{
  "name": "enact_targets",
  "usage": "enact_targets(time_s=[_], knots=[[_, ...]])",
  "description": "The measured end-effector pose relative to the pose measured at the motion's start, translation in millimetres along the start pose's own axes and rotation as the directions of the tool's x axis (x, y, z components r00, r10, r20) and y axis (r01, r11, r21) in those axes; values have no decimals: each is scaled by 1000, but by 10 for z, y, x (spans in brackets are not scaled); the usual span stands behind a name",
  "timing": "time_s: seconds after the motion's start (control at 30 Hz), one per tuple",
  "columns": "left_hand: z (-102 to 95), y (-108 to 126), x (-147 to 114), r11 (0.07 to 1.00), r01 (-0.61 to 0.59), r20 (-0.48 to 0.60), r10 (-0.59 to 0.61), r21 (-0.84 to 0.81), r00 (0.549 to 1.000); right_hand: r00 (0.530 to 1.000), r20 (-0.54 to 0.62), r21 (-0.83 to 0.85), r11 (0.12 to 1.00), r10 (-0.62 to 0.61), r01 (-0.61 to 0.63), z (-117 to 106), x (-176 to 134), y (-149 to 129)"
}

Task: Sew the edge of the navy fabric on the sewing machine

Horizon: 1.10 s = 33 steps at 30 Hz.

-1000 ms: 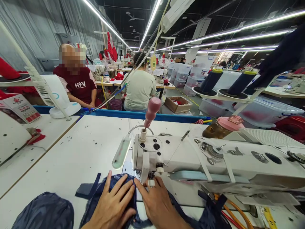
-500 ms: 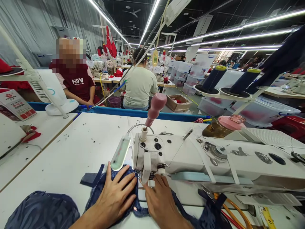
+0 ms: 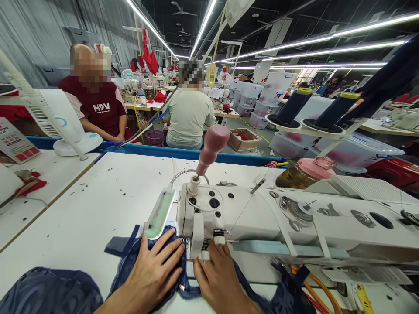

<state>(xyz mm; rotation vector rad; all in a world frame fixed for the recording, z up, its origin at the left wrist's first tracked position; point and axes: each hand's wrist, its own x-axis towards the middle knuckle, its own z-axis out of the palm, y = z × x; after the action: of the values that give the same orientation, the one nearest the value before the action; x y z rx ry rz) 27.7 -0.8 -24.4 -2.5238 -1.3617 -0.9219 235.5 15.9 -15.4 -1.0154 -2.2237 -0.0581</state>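
- One dark-blue patterned fabric piece (image 3: 126, 267) lies near-left at the white metal sewing machine (image 3: 252, 209)
- Your left hand (image 3: 157, 264) spreads flat on it
- Your right hand (image 3: 219, 274) curls beside it; I cannot tell its hold

On my left I see a white fan (image 3: 70, 115) beside a printed box (image 3: 19, 139). Past the blue trough (image 3: 157, 151) sit 2 people, 1 in a maroon shirt (image 3: 98, 98), 1 in a pale green shirt (image 3: 190, 115), a purple basket (image 3: 155, 138) between them. Farther right: a cardboard box (image 3: 240, 146), stacked clear bins (image 3: 262, 107) and, nearer me, a pink-lidded bottle (image 3: 299, 174).
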Motion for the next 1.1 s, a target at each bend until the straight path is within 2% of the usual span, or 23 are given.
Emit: enact_targets(time_s=[0.3,0.53,0.73,0.93,0.97,1.1], knots=[[15,-8,0,1000,2,-9,-2,22,1000,997,-54,-34,998,51,-53,-114,121,82],[23,-3,-75,1000,-2,53,3,-23,999,993,-72,64,994,90,-85,-155,198,42],[3,14,-69,1000,0,18,0,-1,1000,997,-56,89,995,61,-56,-144,130,12],[-62,-54,-15,994,-72,161,57,87,985,999,10,78,995,53,-54,-106,94,33],[-70,-50,-1,995,-63,154,50,82,987,998,26,93,994,53,-55,-114,98,30],[-137,72,-6,999,-35,-6,35,-7,999,997,81,148,989,-20,8,-212,57,-43]])
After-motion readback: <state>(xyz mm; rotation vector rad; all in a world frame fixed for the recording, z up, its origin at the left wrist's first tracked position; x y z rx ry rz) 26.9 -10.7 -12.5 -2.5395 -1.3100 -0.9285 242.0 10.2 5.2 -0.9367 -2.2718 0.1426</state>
